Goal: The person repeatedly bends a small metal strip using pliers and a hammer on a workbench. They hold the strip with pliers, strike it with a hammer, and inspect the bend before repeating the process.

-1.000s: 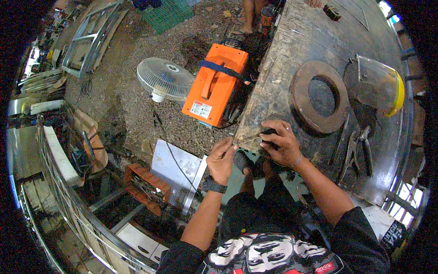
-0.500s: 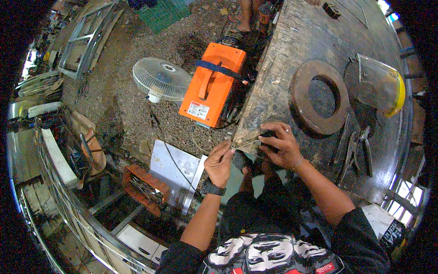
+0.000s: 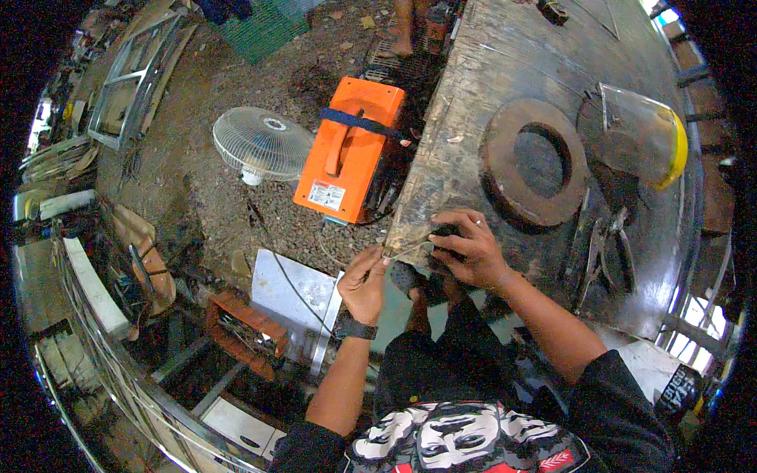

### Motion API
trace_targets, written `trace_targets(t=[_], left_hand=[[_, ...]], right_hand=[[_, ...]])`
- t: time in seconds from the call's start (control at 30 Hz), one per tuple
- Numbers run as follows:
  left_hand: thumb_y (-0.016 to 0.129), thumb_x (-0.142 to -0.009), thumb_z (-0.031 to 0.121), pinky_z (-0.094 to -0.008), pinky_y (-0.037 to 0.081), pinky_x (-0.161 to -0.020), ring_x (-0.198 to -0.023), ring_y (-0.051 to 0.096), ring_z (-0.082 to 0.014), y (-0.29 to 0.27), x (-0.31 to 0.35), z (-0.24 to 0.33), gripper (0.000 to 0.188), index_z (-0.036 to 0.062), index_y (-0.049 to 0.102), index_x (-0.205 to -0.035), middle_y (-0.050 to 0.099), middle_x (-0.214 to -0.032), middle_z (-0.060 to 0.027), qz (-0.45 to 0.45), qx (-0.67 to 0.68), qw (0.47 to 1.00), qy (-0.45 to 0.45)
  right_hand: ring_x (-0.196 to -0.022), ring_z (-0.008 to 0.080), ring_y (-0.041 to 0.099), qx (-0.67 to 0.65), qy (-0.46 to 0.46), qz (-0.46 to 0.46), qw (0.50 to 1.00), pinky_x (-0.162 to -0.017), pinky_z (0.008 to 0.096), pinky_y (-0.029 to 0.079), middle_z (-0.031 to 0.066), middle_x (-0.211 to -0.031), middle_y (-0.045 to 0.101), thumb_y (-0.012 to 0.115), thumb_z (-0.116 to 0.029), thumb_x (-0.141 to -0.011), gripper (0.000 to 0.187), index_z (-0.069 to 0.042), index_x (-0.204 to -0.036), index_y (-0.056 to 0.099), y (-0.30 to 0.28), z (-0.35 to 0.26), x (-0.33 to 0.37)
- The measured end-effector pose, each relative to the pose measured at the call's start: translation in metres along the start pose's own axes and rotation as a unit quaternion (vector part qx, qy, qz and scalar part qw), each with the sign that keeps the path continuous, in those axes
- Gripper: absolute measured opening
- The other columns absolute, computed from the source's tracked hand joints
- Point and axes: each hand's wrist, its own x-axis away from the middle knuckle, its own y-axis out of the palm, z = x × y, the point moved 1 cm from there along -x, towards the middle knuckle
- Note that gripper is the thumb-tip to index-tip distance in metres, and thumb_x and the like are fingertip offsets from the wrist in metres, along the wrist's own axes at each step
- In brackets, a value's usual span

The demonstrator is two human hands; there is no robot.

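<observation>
At the near left corner of the worn workbench [image 3: 441, 169], my two hands are close together. A short, thin wire-like rod [image 3: 410, 249] stretches between their fingertips. My left hand [image 3: 363, 285], with a dark watch at the wrist, pinches its left end between thumb and fingers. My right hand [image 3: 475, 251], wearing a ring, has its fingers curled at the other end. Something dark shows between those fingers, too shadowed to name. Farther up the bench lies a thick rusty metal ring [image 3: 498, 177], beyond my right hand.
Pliers [image 3: 595, 252] and other hand tools lie right of my right hand. A clear face shield with a yellow band [image 3: 676, 150] rests behind them. Left of the bench stand an orange welding machine [image 3: 335, 162] and a fan [image 3: 256, 146]. Someone's bare leg [image 3: 404, 31] shows at the top.
The whole view has shifted slightly, so the bench and floor things sit farther left. Both hands keep their place at the bench corner, with the rod still between them.
</observation>
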Motion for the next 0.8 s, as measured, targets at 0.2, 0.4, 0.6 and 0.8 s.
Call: trace_targets(t=[0.2, 0.4, 0.6, 0.8], left_hand=[[0.078, -0.087, -0.005, -0.0373, 0.053, -0.101, -0.111, 0.070, -0.0249, -0.001, -0.001, -0.002, 0.018, -0.0017, 0.078, -0.104, 0.076, -0.114, -0.0159, -0.012, -0.001, 0.999, 0.036], [0.074, -0.089, -0.005, -0.0388, 0.050, -0.104, -0.118, 0.066, -0.0271, -0.004, -0.005, 0.012, 0.025, -0.0002, 0.075, -0.114, 0.072, -0.122, -0.0181, -0.053, -0.012, 0.998, 0.019], [0.071, -0.092, 0.020, -0.0581, 0.028, -0.120, -0.138, 0.048, -0.0380, 0.003, -0.009, 0.061, 0.042, 0.0059, 0.066, -0.131, 0.056, -0.143, -0.0199, -0.116, -0.307, 0.922, 0.203], [0.070, -0.090, 0.020, -0.0645, 0.030, -0.116, -0.115, 0.067, -0.0301, 0.040, -0.025, 0.080, 0.026, 0.0089, 0.073, -0.113, 0.073, -0.114, -0.0116, -0.185, -0.512, 0.784, 0.299]], right_hand=[[-0.124, 0.0365, 0.058, 0.001, -0.005, 0.003, 1.000, -0.104, 0.0489, 0.047, 0.0084, -0.134, 0.063, 0.084, -0.014, -0.075, 0.032, -0.013, -0.106, 0.074, 0.001, 0.000, -0.001], [-0.125, 0.0369, 0.058, -0.001, -0.002, 0.005, 1.000, -0.105, 0.0490, 0.047, 0.0082, -0.134, 0.063, 0.083, -0.015, -0.077, 0.030, -0.014, -0.105, 0.074, 0.000, -0.002, -0.001], [-0.123, 0.0367, 0.060, -0.012, -0.018, 0.028, 0.999, -0.105, 0.0496, 0.046, 0.0092, -0.132, 0.064, 0.084, -0.016, -0.079, 0.030, -0.015, -0.107, 0.074, 0.000, -0.002, 0.001], [-0.123, 0.0384, 0.058, -0.023, -0.079, 0.113, 0.990, -0.109, 0.0536, 0.043, 0.0079, -0.131, 0.064, 0.085, -0.021, -0.078, 0.049, -0.023, -0.124, 0.068, -0.014, -0.022, 0.001]])
